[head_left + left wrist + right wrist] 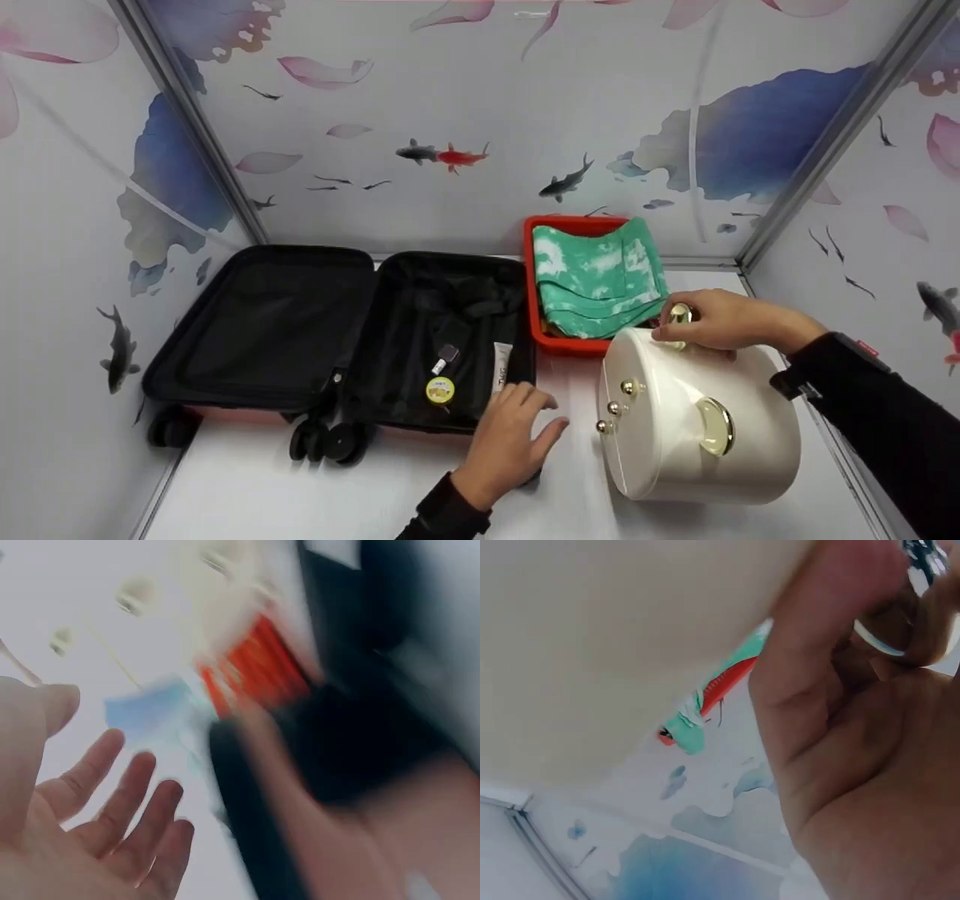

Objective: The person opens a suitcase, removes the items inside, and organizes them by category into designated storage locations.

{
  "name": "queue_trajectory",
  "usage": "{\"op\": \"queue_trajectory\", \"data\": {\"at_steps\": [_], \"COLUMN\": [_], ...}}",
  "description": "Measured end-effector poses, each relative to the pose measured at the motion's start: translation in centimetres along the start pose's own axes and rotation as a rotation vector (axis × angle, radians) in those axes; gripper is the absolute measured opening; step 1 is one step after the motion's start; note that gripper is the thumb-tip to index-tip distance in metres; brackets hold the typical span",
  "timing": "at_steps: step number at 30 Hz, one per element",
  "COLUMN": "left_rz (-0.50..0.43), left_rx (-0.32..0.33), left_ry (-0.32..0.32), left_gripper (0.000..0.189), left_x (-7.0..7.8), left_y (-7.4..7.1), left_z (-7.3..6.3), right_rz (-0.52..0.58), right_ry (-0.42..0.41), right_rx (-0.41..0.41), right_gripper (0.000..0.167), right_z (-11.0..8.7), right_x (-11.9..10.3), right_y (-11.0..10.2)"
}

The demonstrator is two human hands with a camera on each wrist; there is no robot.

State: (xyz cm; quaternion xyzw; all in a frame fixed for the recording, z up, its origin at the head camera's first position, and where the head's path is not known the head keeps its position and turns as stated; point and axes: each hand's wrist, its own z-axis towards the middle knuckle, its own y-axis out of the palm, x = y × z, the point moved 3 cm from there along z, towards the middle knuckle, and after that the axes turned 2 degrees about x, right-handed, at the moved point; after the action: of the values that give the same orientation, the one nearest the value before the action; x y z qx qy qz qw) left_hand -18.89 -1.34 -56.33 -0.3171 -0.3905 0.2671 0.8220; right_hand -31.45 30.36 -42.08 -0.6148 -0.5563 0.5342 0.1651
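Note:
On the right of the head view, my right hand [716, 319] grips the gold handle [679, 315] of a rounded cream storage box [742, 427]. The box has small gold knobs [628, 387] on its left face and another gold handle [718, 427] on its side. In the right wrist view, the right hand's fingers [930, 630] curl round the shiny handle. My left hand [504, 439] hovers by the front right edge of an open black-lined suitcase [277, 322]. Its fingers are spread and relaxed, with nothing in them, as the left wrist view also shows.
Inside the suitcase's right half lie a white tube [502, 364], a round yellow tin [439, 390] and a small dark-and-white item [445, 358]. Behind the box stands a red basket [531, 300] with folded green-and-white cloth [600, 277]. Printed wall panels [450, 90] enclose the white table.

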Motion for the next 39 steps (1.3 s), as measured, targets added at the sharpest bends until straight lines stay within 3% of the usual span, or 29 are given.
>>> {"op": "queue_trajectory", "data": {"at_steps": [3, 6, 9, 12, 17, 24, 34, 39], "left_rz": [-0.145, -0.252, -0.318, -0.355, -0.426, -0.396, -0.408, -0.400], "left_rx": [-0.105, -0.190, -0.233, -0.229, -0.200, -0.153, -0.062, -0.041], "left_ry": [0.037, 0.039, 0.026, 0.018, -0.004, 0.007, -0.023, -0.035], "left_gripper": [0.027, 0.033, 0.032, 0.025, 0.018, 0.019, 0.019, 0.017], "left_x": [2.7, 4.5, 5.3, 5.5, 5.6, 5.0, 2.0, 0.9], "left_y": [1.1, 2.2, 2.9, 3.3, 3.6, 3.2, 0.0, -0.9], "left_z": [2.8, 5.0, 6.2, 6.7, 7.1, 6.8, 4.8, 4.2], "right_rz": [-0.025, -0.034, -0.007, 0.034, 0.036, -0.009, -0.019, -0.018], "right_ry": [-0.010, -0.018, -0.036, -0.060, -0.067, -0.054, -0.035, -0.029], "right_rx": [0.023, 0.018, -0.016, -0.056, -0.075, -0.058, -0.073, -0.091], "right_gripper": [0.042, 0.044, 0.046, 0.048, 0.048, 0.050, 0.053, 0.053], "right_z": [-0.1, -0.2, -0.4, -0.8, -1.4, -1.2, -0.9, -0.8], "right_x": [0.3, 0.3, 0.3, 0.4, 0.3, 0.1, -0.2, -0.1], "right_y": [0.1, 0.0, 0.0, -0.1, -0.5, -0.4, -0.4, -0.4]}}
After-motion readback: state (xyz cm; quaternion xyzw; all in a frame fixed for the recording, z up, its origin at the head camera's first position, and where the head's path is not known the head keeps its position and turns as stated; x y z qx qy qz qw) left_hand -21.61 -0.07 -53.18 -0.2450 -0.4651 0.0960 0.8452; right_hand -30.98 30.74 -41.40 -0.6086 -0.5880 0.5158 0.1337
